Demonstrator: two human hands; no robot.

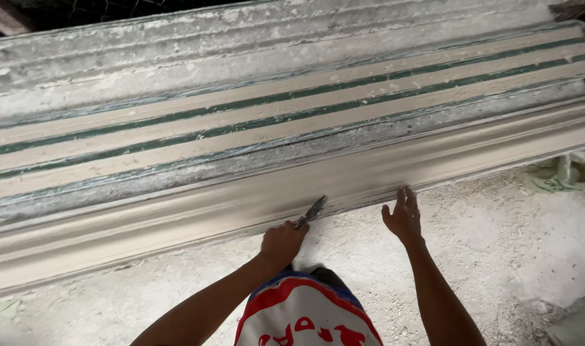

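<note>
1. A person leans over a long plaster cornice moulding that lies along the front edge of a dusty work desk, seen from a head-worn camera looking down.
2. The left hand is closed in a fist round the handle of a small scraper blade; the fingers are clamped on the tool, and its tip touches the lower lip of the moulding.
3. The right hand lies flat and empty, fingers spread apart, their tips resting on the same lower lip, a little to the right of the blade.
4. The moulding looks stiff yet brittle: a long, thin cast that would likely be heavy for its length and prone to crack if lifted by one end. Support from below at two well-separated points along its back seems the safest hold.
5. The blade looks light, rigid and thin, best held at the handle, as it is here.
6. Behind the moulding, green and cream striped ribs run the length of the desk; pale dust covers the floor.
</note>
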